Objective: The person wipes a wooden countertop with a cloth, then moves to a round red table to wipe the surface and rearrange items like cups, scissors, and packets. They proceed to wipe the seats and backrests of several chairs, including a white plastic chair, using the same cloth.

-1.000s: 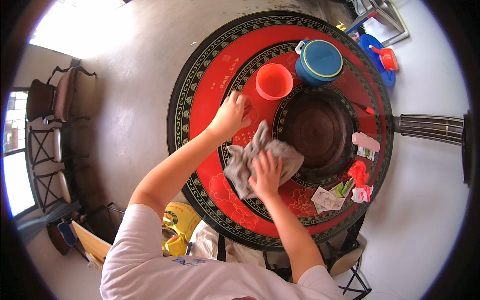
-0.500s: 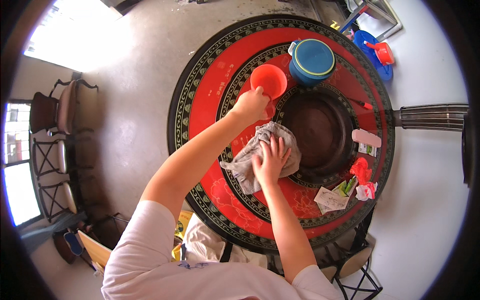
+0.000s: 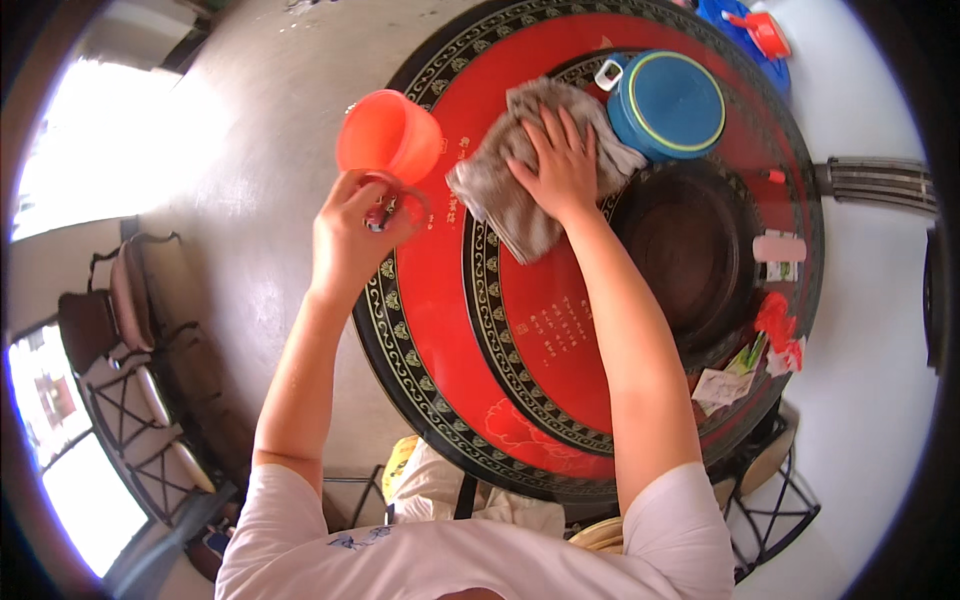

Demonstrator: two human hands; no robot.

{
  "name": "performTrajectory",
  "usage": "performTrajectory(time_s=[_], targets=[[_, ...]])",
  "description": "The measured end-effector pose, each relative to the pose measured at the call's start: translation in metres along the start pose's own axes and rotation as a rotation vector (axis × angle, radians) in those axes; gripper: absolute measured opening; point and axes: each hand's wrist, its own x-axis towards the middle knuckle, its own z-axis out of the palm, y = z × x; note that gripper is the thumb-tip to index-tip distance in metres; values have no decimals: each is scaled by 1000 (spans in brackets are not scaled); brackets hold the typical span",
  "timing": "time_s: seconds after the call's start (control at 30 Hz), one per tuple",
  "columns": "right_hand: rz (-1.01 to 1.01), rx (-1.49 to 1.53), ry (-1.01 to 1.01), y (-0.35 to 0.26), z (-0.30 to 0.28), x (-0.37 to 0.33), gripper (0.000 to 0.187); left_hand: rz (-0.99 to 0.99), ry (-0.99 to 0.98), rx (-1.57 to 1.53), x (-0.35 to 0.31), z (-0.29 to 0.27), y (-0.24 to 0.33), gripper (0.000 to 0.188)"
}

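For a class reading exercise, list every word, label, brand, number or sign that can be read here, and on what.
None can be read.
Table: pale characters on the red, too small to read.
Green-white packet: printed marks, too small to read.
Papers: dark marks, too small to tell whether writing.
Cup, cloth: no writing visible.

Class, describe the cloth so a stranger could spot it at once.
Find the large round red-and-black table. On its far part, just left of the blue container, the right hand lies spread on the cloth. Unlike that smooth, bright container, the cloth is rumpled and dull grey-brown.
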Motion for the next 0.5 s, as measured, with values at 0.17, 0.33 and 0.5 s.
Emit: performTrajectory(time_s=[0.17,0.33,0.5], targets=[[73,-59,-152,-70,1,-34,72,28,-40,30,6,-11,-9,19],[-15,180,-395,-121,-52,-206,76,225,-284,-50,-15,14,47,20],[436,54,-419,-78,-113,-371,74,541,-682,-42,-76,67,71,24]])
